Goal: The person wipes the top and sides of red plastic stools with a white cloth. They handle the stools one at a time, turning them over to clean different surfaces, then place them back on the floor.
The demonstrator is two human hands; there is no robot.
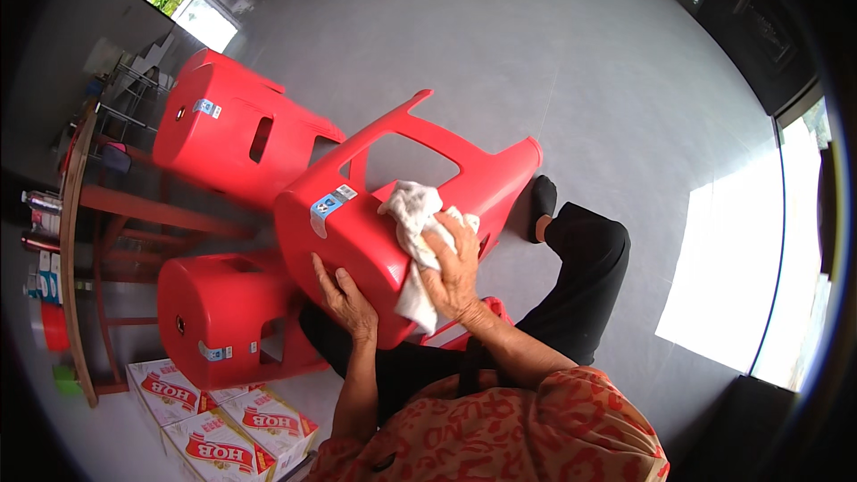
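On the left, beside the wooden table [71,241], the upper-left stool [223,134] and the lower-left stool [223,317] lay on their sides, untouched by either hand. Whether these two had been wiped could not be determined. White cartons [210,446] stood just below the lower one.

The centre stool [357,232], also red, was tipped over in front of the person, seat end toward the lap and legs pointing away. Its wiping was judged to be in progress and unfinished: the cloth was on it, though no clear line divided treated from untreated surface.

The left hand [348,308] lay against the seat end, fingers spread and gripping nothing, apparently as a brace; its forearm rose from the lower edge. Further right, the right hand [455,272] was closed around the white cloth [412,214], pressing it to the stool's side, forearm angled inward from the right.
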